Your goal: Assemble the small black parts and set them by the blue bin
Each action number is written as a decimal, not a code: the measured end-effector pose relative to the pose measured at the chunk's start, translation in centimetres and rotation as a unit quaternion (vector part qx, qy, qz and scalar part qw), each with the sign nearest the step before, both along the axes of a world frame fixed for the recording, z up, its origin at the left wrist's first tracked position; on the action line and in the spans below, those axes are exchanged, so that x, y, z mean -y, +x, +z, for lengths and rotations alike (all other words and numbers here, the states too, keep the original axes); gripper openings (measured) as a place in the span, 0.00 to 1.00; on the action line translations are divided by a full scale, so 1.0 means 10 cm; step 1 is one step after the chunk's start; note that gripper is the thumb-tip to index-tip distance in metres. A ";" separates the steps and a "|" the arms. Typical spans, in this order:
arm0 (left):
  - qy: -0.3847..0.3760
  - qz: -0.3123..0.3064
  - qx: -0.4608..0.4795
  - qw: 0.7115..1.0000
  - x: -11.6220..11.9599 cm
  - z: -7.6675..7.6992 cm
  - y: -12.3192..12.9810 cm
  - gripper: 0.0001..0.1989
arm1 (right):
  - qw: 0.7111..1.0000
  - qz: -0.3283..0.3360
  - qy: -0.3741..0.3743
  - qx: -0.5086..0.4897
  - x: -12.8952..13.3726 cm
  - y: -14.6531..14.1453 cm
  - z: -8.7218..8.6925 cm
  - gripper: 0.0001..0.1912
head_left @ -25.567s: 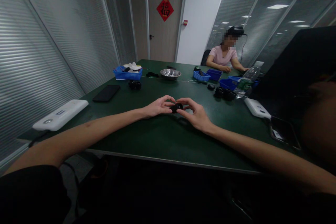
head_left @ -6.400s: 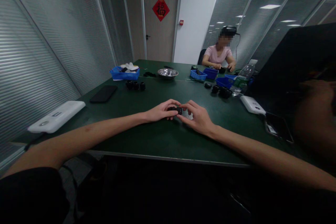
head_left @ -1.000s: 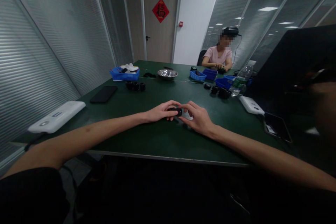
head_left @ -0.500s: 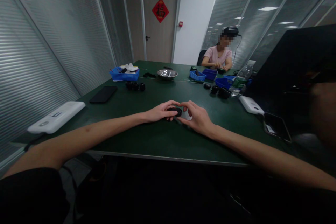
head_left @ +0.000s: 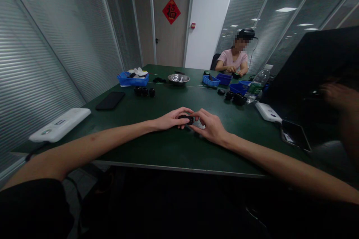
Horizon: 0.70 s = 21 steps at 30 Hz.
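My left hand [head_left: 174, 118] is closed around a small black round part [head_left: 190, 120] above the green table [head_left: 168, 149]. From the right, my right hand [head_left: 209, 125] curves toward the same part, its thumb and index fingertips at the part's right edge. Whether those fingertips press on it is too small to tell. Something clear or whitish [head_left: 199, 122] shows below the right fingers, its shape indistinct. Several black round parts [head_left: 144, 91] stand beyond my left hand, and more black parts [head_left: 239, 99] lie at the right.
Farther back are a blue basket [head_left: 133, 80], a metal bowl [head_left: 178, 79] and small blue bins [head_left: 211, 80]. A bottle [head_left: 255, 85], white devices [head_left: 60, 124] and phones [head_left: 110, 101] lie toward the sides. A person [head_left: 234, 59] sits across; another person's hand [head_left: 340, 93] is at right.
My right fingers have closed in slightly on the black part. At the far right, the other person's blurred hand has moved. My left hand has barely shifted.
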<state>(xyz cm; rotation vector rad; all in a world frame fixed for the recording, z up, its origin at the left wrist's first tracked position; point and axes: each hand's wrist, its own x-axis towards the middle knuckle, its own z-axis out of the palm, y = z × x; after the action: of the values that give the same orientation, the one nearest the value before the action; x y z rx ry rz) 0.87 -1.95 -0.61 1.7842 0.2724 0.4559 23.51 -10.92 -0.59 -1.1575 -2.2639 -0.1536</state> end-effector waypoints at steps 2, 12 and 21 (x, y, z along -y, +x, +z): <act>0.000 -0.002 -0.003 1.000 0.01 0.01 0.00 0.25 | 1.000 0.006 0.000 0.000 0.00 0.00 0.00 0.16; -0.001 0.000 -0.005 1.000 0.02 0.02 0.00 0.25 | 1.000 -0.004 -0.003 0.017 0.01 -0.01 0.00 0.16; 0.011 0.006 -0.006 1.000 0.04 0.04 0.00 0.25 | 1.000 -0.027 0.000 0.014 -0.01 -0.02 0.00 0.18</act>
<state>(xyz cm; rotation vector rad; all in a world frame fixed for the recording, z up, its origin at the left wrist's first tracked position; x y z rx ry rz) 0.85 -2.31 -0.23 1.8073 0.2866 0.4586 23.36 -10.85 -0.59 -1.2246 -2.2588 -0.1918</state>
